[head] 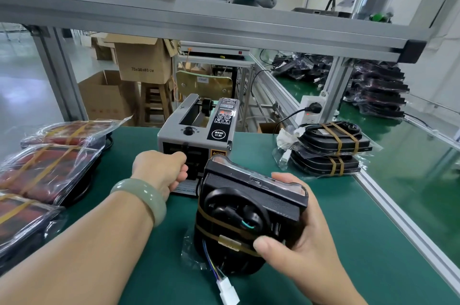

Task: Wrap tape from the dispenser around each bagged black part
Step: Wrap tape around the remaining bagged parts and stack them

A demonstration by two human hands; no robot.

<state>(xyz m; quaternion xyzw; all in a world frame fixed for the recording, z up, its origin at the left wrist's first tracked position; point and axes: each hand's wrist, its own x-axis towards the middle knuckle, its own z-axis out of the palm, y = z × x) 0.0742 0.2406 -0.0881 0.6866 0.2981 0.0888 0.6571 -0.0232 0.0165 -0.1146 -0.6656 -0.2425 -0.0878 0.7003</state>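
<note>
- Left-hand fingers (180, 168) are curling in against the outlet slot at the front of the tape dispenser (196, 130). No strip is discernible between them, so it cannot be told whether they are pinching tape.
- The right thumb (267, 246) is pressing on the tape bands (224, 232) already circling the near end. The remaining fingers of the right hand (306, 237) are wrapping round the far side, gripping the bagged black part (251, 207) firmly.
- The part is being held over the green mat (139, 267), directly in front of the person, with its far end just beside the dispenser front.
- Its long axis is running away from the person toward the dispenser. The wired end with the white connector (227, 289) is pointing back at the person and the moulded face is turning upward.
- Risk, by judgement: a strip pulled off-line is likely to fold on itself or land crooked across the bag.
- Risk: loose bag film at the near end is bunching and may get trapped under a new band.
- Risk: the dangling wires may be taped in.
- Risk: the one-handed grip may slip while the left hand (159, 170) is tugging.
</note>
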